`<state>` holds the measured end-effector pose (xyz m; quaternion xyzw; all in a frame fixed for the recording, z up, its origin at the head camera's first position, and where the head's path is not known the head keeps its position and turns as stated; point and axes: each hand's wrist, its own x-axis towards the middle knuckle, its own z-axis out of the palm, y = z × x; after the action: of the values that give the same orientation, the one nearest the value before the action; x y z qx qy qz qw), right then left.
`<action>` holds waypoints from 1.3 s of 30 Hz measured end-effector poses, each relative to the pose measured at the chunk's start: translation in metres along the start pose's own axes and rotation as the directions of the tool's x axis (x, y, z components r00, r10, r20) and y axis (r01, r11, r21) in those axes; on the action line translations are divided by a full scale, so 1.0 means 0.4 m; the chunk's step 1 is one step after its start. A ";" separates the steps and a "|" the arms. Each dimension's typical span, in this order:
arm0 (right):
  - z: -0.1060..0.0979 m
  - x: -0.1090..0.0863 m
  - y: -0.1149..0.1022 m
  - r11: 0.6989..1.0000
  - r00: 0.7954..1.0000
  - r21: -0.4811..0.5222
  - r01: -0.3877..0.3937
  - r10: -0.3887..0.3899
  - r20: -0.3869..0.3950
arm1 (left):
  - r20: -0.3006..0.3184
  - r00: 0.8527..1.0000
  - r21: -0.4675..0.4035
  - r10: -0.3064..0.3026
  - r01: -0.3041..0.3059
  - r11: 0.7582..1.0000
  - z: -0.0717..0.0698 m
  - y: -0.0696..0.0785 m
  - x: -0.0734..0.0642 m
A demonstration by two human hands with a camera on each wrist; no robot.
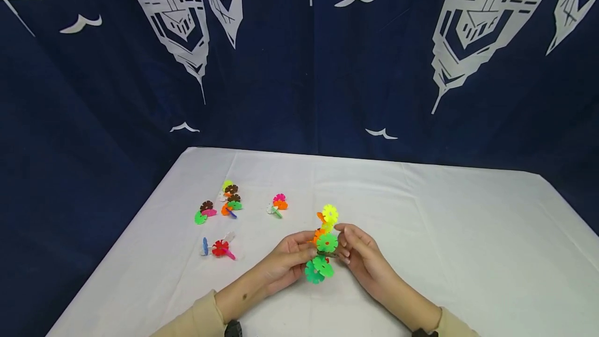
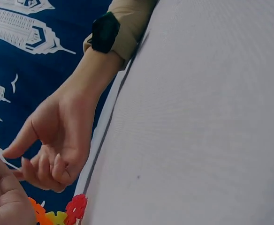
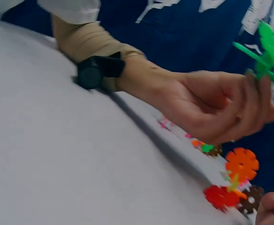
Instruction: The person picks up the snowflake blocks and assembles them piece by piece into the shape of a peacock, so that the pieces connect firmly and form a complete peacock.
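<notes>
My left hand (image 1: 289, 260) grips a chain of joined flower-shaped plastic discs (image 1: 327, 243) between thumb and fingers. Yellow and orange discs form its far end, green ones its middle and near end, with a brown edge among them. Close by on the other side, my right hand (image 1: 362, 256) has loosely bent fingers, its fingertips right at the chain's side. The left wrist view shows that right hand (image 2: 57, 140) palm-on, with no disc in it. Green discs (image 3: 268, 51) stand up past the left hand's fingers (image 3: 254, 103) in the right wrist view.
Several small clusters of joined discs lie on the white-covered table (image 1: 444, 254), to the left: a brown-and-orange cluster (image 1: 231, 199), a brown, pink and green one (image 1: 204, 213), a red one (image 1: 221, 248) and a pink-and-orange one (image 1: 279, 204). A dark blue printed curtain (image 1: 299, 77) hangs behind.
</notes>
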<state>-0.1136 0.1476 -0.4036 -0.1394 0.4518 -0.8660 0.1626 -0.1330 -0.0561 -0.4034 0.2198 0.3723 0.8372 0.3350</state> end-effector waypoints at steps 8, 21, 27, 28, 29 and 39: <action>-0.018 0.005 -0.011 0.999 0.944 0.038 -0.024 0.010 0.329 | 0.145 0.983 0.009 -0.109 0.109 0.994 0.007 -0.015 -0.007; -0.002 -0.006 0.004 1.000 0.901 -0.010 0.008 -0.002 0.434 | 0.132 0.985 -0.023 -0.113 0.117 0.993 0.026 -0.035 -0.011; 0.002 -0.006 0.008 1.000 0.892 -0.006 0.000 0.003 0.452 | 0.108 0.986 -0.041 -0.125 0.130 0.991 0.034 -0.044 -0.013; 0.003 -0.006 0.008 1.000 0.893 -0.002 -0.002 0.002 0.450 | 0.105 0.985 -0.047 -0.134 0.140 0.989 0.035 -0.045 -0.014; 0.003 -0.006 0.008 1.000 0.896 -0.001 -0.004 0.004 0.445 | 0.105 0.985 -0.047 -0.141 0.146 0.988 0.036 -0.046 -0.014; 0.001 -0.002 -0.004 1.000 0.900 0.001 0.030 -0.027 0.434 | 0.107 0.979 -0.043 -0.174 0.179 0.983 0.041 -0.041 -0.022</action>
<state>-0.1129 0.1488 -0.4021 -0.3359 0.4047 -0.8141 0.2462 -0.1105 -0.0464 -0.4069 0.2197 0.3507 0.8012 0.4323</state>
